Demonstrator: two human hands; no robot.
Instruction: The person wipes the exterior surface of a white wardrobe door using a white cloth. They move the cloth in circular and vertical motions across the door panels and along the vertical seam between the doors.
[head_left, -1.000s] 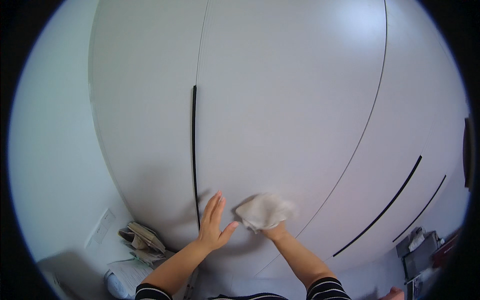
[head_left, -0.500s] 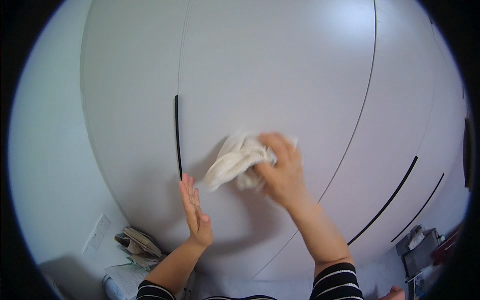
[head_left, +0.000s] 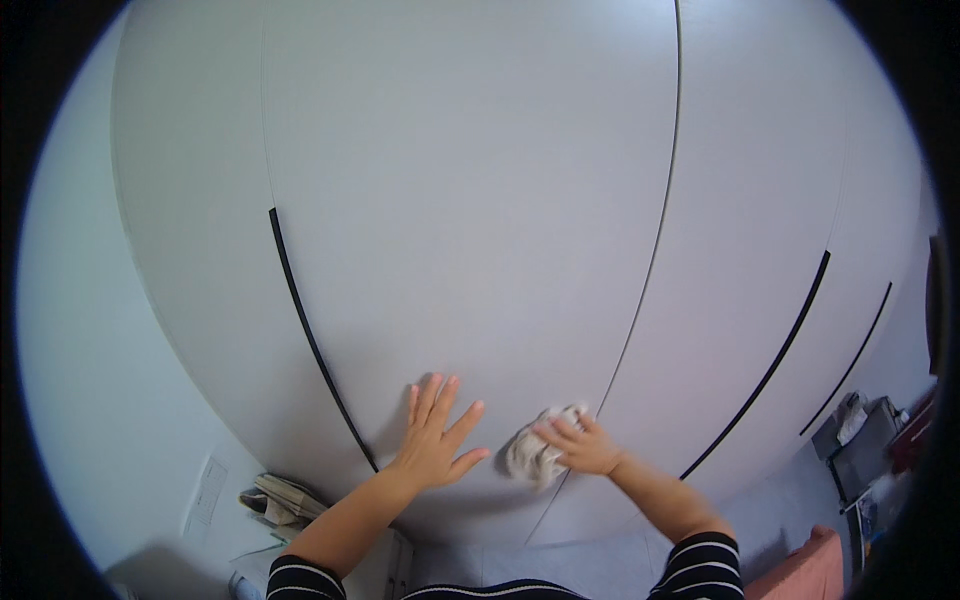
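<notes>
A tall pale grey wardrobe door [head_left: 470,220] fills the middle of the view. Low on it, my right hand [head_left: 590,448] presses a crumpled off-white cloth [head_left: 538,455] against the surface, close to the seam with the door on the right. My left hand [head_left: 432,440] lies with fingers spread on the same door, to the left of the cloth, and holds nothing. A long black handle strip [head_left: 318,345] runs along the door's left edge, just left of that hand.
More black handle strips [head_left: 775,370] sit on the doors at right. At lower left are a wall socket panel [head_left: 205,490] and a stack of bags or papers [head_left: 285,500]. A pink covered thing [head_left: 800,572] and a dark rack [head_left: 865,460] stand at lower right.
The right hand has brought the cloth down, from off the door onto its lower part. My left hand has left the handle strip's lower end and now rests spread on the door.
</notes>
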